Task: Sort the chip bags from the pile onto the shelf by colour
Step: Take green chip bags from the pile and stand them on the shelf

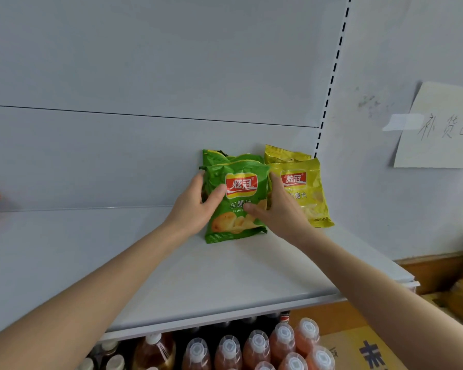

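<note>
The left grip (195, 206) and the right grip (278, 209) clamp the front green chip bag (241, 184) by its two sides, thumbs on its face. It stands on the white shelf (225, 276), just beside the yellow bags (306, 194).

Shop, small grocery type. White metal display shelf (225, 276) with flat back panel (118, 161) and slotted upright (332, 76), as in retail racking. Branded snacks faced forward: green chip bags (238, 169), yellow chip bags (308, 188) just beside. Tier below packed with rows of capped drink bottles (254, 345). Printed cardboard box (353, 343) at right. Handwritten paper note (444, 129) taped to wall.
</note>
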Demonstrator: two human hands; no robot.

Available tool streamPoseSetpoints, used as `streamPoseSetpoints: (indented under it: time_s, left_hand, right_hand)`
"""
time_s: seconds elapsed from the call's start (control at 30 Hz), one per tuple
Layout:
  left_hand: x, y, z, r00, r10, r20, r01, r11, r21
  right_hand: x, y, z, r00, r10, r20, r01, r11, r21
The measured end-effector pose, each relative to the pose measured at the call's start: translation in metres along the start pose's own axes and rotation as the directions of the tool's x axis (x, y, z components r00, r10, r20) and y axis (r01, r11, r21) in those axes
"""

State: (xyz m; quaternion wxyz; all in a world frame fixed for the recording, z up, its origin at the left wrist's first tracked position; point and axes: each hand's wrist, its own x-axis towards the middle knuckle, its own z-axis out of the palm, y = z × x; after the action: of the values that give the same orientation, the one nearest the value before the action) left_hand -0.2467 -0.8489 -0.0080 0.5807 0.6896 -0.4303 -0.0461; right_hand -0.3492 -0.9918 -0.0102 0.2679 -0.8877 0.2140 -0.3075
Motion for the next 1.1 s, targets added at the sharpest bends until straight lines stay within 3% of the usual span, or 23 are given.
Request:
streamPoseSetpoints:
  time_s: [0.1,0.33,0.47,0.73,1.1]
  left_hand:
    - [0.0,-0.004,0.004,0.997,0.044,0.067,-0.05,0.996,0.08]
    - [0.008,-0.012,0.006,0.997,-0.038,0.063,0.028,0.988,0.151]
    - [0.006,-0.011,0.007,1.0,0.01,0.023,-0.013,0.992,0.122]
    - [0.017,-0.001,-0.007,0.989,-0.103,0.107,0.113,0.989,-0.092]
    - [0.004,-0.004,-0.01,0.996,-0.086,0.039,0.085,0.996,0.018]
  right_hand:
    - [-0.001,-0.005,-0.001,0.999,-0.029,0.025,0.029,0.999,-0.037]
    - [-0.002,-0.008,-0.005,0.981,0.0,0.193,0.003,1.0,-0.018]
    - [-0.001,-0.006,-0.008,0.988,-0.006,0.152,-0.004,0.998,0.065]
    - [0.009,-0.003,-0.007,0.979,-0.021,0.201,-0.049,0.94,0.336]
    - [0.003,-0.002,-0.006,0.988,-0.039,0.152,-0.019,0.933,0.361]
